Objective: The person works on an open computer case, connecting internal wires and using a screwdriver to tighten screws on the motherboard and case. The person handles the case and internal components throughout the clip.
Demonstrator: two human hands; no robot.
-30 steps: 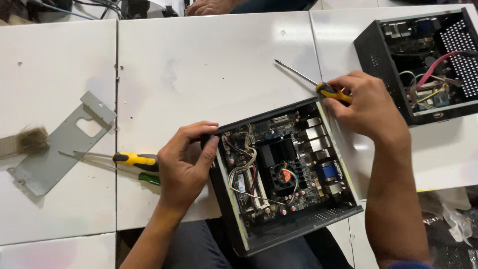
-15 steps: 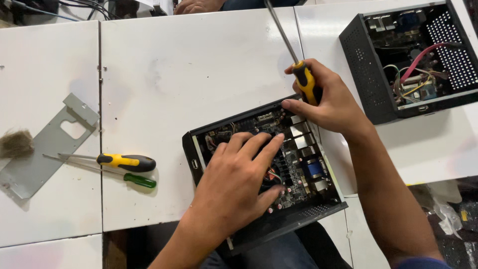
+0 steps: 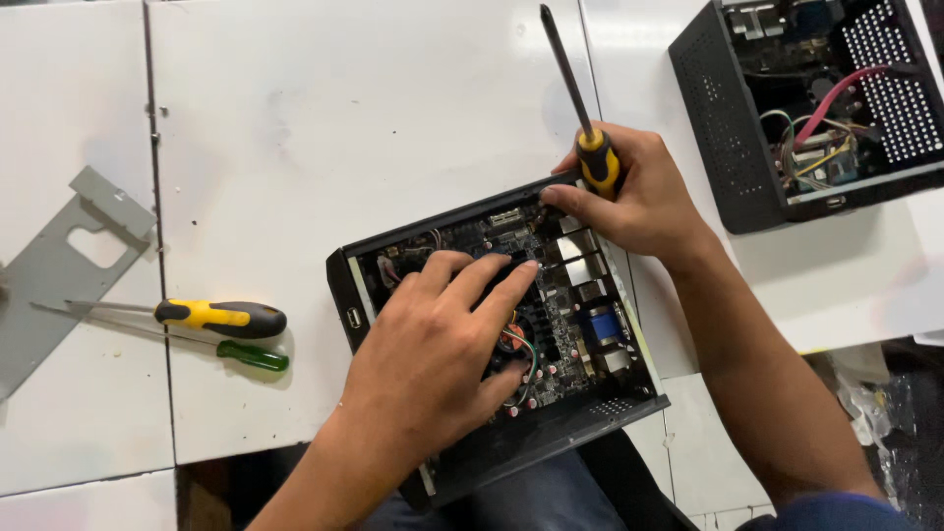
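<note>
A small open black computer case (image 3: 346, 285) with a circuit board (image 3: 580, 324) inside lies at the table's near edge. My left hand (image 3: 433, 354) is laid flat over the board, fingers spread across the fan and cables. My right hand (image 3: 639, 197) is at the case's far right corner, gripping a yellow-and-black screwdriver (image 3: 590, 147) whose shaft points up and away; its fingertips touch the board's edge.
Two more screwdrivers, a yellow-and-black one (image 3: 211, 317) and a thin green one (image 3: 246, 354), lie to the left. A grey metal bracket (image 3: 59, 265) sits at the far left. A second open black case (image 3: 806, 108) with coloured wires stands at the upper right.
My left hand moved from the case's left edge onto the board. My right hand brought its screwdriver in to the case's far corner, with the shaft now pointing away.
</note>
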